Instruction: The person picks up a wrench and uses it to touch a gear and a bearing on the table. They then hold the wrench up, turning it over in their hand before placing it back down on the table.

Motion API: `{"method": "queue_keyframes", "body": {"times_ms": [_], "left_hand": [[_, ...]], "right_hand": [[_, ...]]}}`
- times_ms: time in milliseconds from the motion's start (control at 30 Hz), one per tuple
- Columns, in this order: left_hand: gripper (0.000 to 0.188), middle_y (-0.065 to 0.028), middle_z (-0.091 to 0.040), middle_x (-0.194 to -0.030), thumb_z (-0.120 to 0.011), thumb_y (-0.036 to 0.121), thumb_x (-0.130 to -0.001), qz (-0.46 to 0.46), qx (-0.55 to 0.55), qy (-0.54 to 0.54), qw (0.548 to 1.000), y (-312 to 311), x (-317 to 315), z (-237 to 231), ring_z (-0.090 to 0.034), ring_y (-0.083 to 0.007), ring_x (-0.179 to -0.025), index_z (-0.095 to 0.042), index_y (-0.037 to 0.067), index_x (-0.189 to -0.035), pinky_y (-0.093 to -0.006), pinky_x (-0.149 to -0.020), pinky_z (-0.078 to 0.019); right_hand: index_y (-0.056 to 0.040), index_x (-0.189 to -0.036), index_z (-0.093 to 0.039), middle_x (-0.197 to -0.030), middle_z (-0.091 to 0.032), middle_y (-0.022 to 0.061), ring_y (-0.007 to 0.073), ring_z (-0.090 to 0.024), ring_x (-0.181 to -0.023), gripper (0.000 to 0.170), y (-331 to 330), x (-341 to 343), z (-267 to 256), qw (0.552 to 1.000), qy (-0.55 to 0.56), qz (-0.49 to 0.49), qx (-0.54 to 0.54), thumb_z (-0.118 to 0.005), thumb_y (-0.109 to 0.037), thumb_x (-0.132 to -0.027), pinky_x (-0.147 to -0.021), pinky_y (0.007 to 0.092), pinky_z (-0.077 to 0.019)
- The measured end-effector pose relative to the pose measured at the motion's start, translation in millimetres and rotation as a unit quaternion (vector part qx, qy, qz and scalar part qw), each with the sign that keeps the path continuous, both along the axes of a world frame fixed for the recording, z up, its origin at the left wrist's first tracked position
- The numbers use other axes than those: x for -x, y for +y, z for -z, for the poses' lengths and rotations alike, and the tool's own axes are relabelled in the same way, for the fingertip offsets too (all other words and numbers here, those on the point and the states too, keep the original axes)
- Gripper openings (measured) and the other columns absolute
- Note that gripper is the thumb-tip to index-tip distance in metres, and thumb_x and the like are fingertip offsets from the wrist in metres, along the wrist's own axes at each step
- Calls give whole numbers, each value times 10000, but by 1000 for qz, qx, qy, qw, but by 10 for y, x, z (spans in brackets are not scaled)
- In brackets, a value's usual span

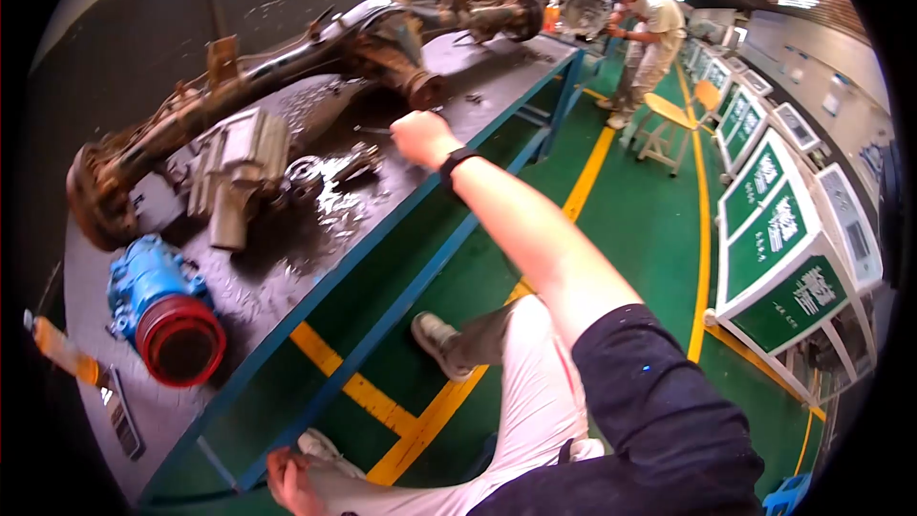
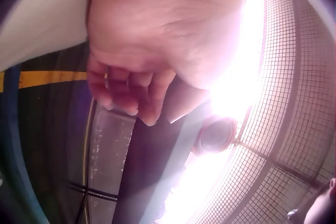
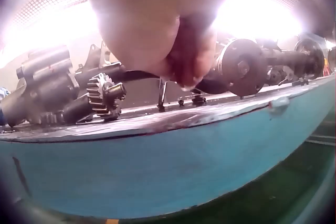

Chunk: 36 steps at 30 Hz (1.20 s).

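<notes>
My right hand (image 1: 420,139) reaches over the workbench (image 1: 478,119) near its front edge, fingers curled. Beside its fingertips in the head view is a thin metal rod (image 1: 371,130); I cannot tell whether the fingers pinch it. The right wrist view has a thin upright metal piece (image 3: 161,95) just below the fingertips. To the left of that hand lies a toothed gear on a shaft (image 3: 105,97). Beyond it, a rusty axle housing (image 1: 382,43) spans the bench. My left hand (image 1: 294,483) hangs low by my leg, fingers loosely bent and holding nothing (image 2: 126,90).
On the bench stand a grey metal casing (image 1: 244,158) and a blue housing with a red rim (image 1: 167,311). An orange-capped bottle (image 1: 62,349) and a phone (image 1: 124,416) lie at the near-left end. A person (image 1: 650,33) works farther along, near a wooden stool (image 1: 673,115). White-and-green cabinets (image 1: 793,239) line the right.
</notes>
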<state>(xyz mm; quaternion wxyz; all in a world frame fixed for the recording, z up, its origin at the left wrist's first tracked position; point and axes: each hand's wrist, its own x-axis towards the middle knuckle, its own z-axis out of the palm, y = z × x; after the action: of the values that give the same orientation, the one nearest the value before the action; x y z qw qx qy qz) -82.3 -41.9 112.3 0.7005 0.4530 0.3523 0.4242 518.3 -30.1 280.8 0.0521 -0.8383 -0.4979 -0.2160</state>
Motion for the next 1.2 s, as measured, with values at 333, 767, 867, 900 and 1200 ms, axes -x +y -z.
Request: {"method": "queue_keyframes", "body": {"times_ms": [333, 767, 867, 900, 1200], "left_hand": [[235, -54, -500, -744, -539, 98, -851, 17, -64, 6, 998, 111, -23, 108, -486, -141, -717, -535, -12, -1060, -260, -673, -380], [194, -46, -522, -779, -544, 72, -861, -9, -57, 30, 998, 65, 72, 86, -498, -139, -728, -561, 3, -1042, -261, -685, -397], [209, -51, -507, -764, -534, 75, -863, -12, -58, 41, 997, 61, 56, 75, -497, -149, -723, -552, -4, -1055, -271, -685, -398], [217, -54, -500, -756, -529, 77, -863, -16, -57, 44, 997, 51, 55, 73, -497, -155, -719, -547, -8, -1061, -275, -685, -399], [203, -50, -498, -746, -531, 75, -862, -18, -54, 41, 998, 76, 110, 129, -498, -152, -710, -561, -7, -1046, -267, -678, -397]], "right_hand": [[-24, -810, -693, -831, -659, 221, 368, -648, -850, 177, 77, -82, 99, 983, 117, 44, -136, -584, -161, -789, -783, 446, -517], [-36, -780, -716, -781, -685, 172, 300, -665, -759, 172, 88, -322, 233, 876, 399, 63, -265, -616, -160, -714, -742, 350, -510], [-3, -726, -693, -670, -657, 123, 211, -608, -565, 130, 33, -354, 242, 773, 554, 13, -309, -620, -106, -753, -553, 313, -473], [7, -710, -684, -638, -643, 105, 179, -579, -511, 126, 28, -345, 229, 713, 622, -10, -323, -620, -87, -765, -495, 296, -452], [1, -790, -660, -614, -502, -38, 46, -420, -488, 154, -302, -122, 24, 543, 741, -48, -392, -599, -132, -838, -438, 188, -344]]}}
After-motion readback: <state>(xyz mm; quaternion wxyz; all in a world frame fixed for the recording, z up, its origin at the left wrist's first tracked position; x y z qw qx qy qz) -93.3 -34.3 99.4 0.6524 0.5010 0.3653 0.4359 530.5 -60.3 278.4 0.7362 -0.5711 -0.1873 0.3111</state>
